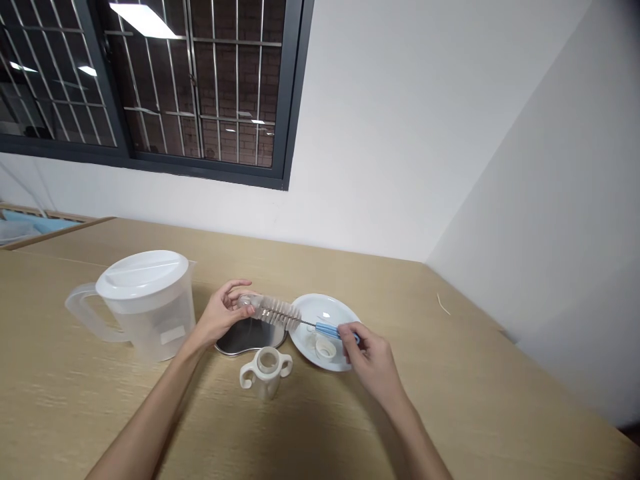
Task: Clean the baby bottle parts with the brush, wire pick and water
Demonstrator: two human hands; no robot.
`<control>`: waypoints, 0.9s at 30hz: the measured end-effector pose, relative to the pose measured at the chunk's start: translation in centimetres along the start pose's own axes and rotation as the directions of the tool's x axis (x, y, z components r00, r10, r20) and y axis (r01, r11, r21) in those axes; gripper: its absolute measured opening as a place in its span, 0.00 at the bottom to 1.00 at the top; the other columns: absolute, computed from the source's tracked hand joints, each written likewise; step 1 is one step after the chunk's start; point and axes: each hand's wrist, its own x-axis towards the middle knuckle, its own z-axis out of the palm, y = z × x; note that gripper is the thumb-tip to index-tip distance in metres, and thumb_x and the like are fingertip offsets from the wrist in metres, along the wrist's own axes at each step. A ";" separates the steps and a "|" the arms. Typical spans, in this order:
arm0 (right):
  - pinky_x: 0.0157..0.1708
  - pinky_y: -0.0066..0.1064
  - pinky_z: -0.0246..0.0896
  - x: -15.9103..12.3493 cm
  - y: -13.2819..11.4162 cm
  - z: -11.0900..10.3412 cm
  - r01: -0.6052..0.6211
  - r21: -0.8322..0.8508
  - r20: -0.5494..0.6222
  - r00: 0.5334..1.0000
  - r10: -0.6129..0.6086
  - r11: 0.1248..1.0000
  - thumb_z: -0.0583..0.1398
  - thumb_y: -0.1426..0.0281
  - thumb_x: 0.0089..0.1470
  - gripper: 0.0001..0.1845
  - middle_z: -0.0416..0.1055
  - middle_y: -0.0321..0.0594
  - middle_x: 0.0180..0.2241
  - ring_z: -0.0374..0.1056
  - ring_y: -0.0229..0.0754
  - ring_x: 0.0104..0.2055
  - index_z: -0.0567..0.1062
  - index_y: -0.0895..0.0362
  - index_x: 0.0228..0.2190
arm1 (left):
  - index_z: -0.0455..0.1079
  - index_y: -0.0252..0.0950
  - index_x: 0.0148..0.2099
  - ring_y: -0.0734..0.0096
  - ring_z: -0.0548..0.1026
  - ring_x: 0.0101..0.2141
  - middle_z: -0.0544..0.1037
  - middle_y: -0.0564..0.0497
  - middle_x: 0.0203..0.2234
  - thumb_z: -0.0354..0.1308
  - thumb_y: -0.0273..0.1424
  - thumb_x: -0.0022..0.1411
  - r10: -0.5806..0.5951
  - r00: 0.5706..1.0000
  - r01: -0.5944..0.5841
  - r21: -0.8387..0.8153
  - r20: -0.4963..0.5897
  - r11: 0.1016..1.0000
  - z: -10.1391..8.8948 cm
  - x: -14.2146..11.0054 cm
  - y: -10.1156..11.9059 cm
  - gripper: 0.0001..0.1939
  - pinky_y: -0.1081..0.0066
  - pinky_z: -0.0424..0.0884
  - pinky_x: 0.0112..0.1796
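A bottle brush with pale bristles and a blue handle is held level above the table, between my two hands. My right hand is closed round the end of its blue handle. My left hand pinches the other end, where a clear part covers or tips the bristles; I cannot tell which. Below stands a cream two-handled bottle, upright with its mouth uncovered. Behind the brush, a white plate bears a white ring and a small clear piece that I cannot make out.
A shiny metal tray lies under my left hand, partly hidden. To its left stands a translucent lidded pitcher. A thin pale strip lies on the wooden table at right. A wall and barred window stand behind.
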 end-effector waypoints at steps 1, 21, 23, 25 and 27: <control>0.20 0.26 0.58 0.0 -0.1 0.1 0.010 0.014 -0.002 1.000 -0.010 1.000 0.55 0.54 0.60 0.20 0.68 0.33 0.22 0.62 0.35 0.19 0.74 0.57 0.40 | 0.64 0.36 0.53 0.65 0.78 0.37 0.80 0.45 0.38 0.72 0.36 0.47 -0.003 1.000 0.003 0.011 -0.016 1.000 0.0 0.0 -0.1 0.33 0.69 0.72 0.38; 0.20 0.26 0.56 -0.3 0.4 -0.1 0.178 -0.066 -0.061 0.981 -0.182 0.982 0.54 0.58 0.62 0.18 0.74 0.38 0.25 0.64 0.36 0.22 0.78 0.55 0.32 | 0.60 0.36 0.57 0.65 0.78 0.37 0.79 0.44 0.40 0.72 0.34 0.47 -0.015 1.000 0.015 -0.015 -0.015 1.000 0.1 -0.1 0.5 0.38 0.70 0.74 0.37; 0.18 0.26 0.51 -0.2 0.4 -0.1 0.124 -0.074 -0.037 0.991 -0.127 0.990 0.52 0.56 0.62 0.22 0.68 0.34 0.19 0.59 0.35 0.19 0.77 0.56 0.28 | 0.60 0.36 0.57 0.64 0.79 0.37 0.79 0.43 0.41 0.72 0.33 0.46 -0.009 1.000 0.009 -0.016 -0.001 1.000 0.1 -0.1 0.6 0.38 0.69 0.74 0.37; 0.17 0.26 0.48 -0.1 0.4 -0.2 0.056 -0.052 -0.004 0.998 -0.056 0.997 0.51 0.53 0.62 0.25 0.62 0.32 0.15 0.55 0.34 0.17 0.76 0.57 0.26 | 0.60 0.36 0.57 0.63 0.79 0.38 0.79 0.42 0.42 0.73 0.33 0.45 0.000 1.000 0.000 -0.015 0.013 1.000 0.1 -0.2 0.7 0.38 0.70 0.75 0.36; 0.17 0.25 0.48 0.0 0.3 -0.2 -0.027 -0.001 0.044 0.999 0.027 1.000 0.51 0.50 0.61 0.28 0.59 0.31 0.13 0.53 0.34 0.16 0.75 0.57 0.24 | 0.60 0.36 0.57 0.62 0.79 0.39 0.79 0.41 0.43 0.74 0.31 0.44 0.004 1.000 -0.004 -0.019 0.031 1.000 0.1 -0.2 0.8 0.39 0.70 0.75 0.36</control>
